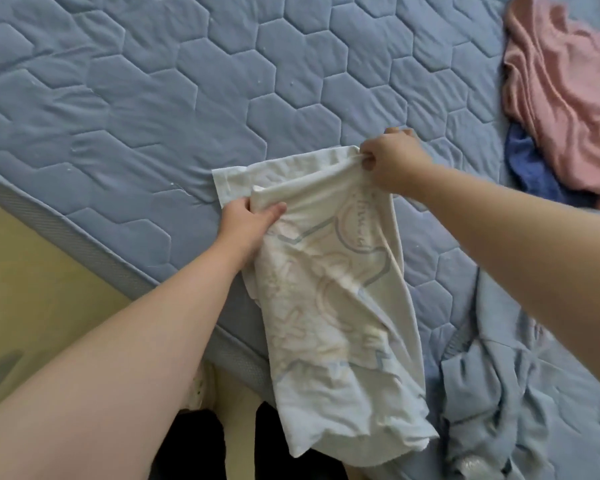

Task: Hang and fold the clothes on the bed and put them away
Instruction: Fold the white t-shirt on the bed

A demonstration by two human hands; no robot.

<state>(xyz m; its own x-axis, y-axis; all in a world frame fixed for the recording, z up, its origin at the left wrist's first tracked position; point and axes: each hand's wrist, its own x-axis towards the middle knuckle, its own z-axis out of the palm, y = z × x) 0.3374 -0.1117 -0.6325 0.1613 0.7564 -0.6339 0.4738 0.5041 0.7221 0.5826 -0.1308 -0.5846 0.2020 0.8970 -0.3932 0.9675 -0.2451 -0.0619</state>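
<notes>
Nearest, at the lower left, the person's bare left forearm [118,358] reaches from the near edge toward the middle of the scene. It crosses over yellowish floor [32,271] and the near edge of the bed [153,98], whose blue cover is quilted in hexagons.

The left grip [246,220] is clamped on the left edge of the white T-shirt [333,306] near its far end. The thumb lies on top of the cloth and the fingers are curled round the edge beneath. Just beyond this grip, a flat corner of the shirt rests on the bed.

The shirt is folded into a long strip with a faint pastel print. It runs from between the two grips toward the camera, and its near end passes over the bed's near edge.

To the right and a little farther off, the right grip [392,157] pinches the shirt's far right corner, fingers curled tight on a gathered bit of cloth. The shirt's far edge sags slightly between the grips.

On the near right, a crumpled pale blue garment [499,375] lies on the bed just beside the shirt. At the far right, a pink garment [568,81] lies rumpled, well apart from both grips. Its near edge overlaps a dark blue garment [534,171].
</notes>
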